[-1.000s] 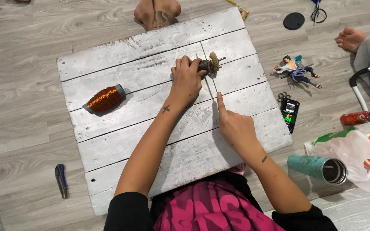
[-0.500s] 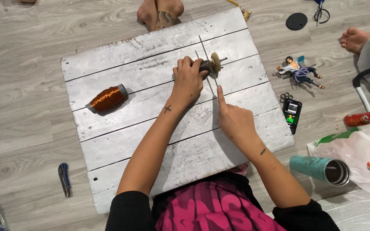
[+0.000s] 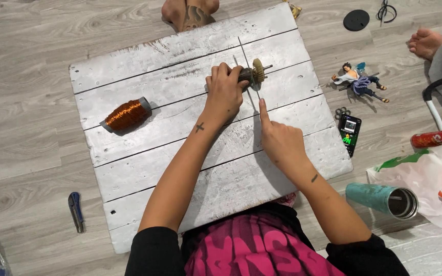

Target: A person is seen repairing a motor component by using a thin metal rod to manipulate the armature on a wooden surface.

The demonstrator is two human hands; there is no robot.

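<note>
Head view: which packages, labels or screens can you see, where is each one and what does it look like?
Phone: on the floor right of the white board, flat dark rectangle, screen lit with green and white.
Can: on its side at the right edge, red cylinder with a printed wrap.
Plastic bag: lower right floor, crumpled white with green and orange print.
Tumbler: lying beside the bag, teal, no label visible.

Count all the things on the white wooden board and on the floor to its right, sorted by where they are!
On the white board: 2 – copper wire spool, small geared tool held in the left hand.
On the floor to the right: 6 – toy figure, phone, black disc, red can, teal tumbler, plastic bag.
Total: 8.
</note>
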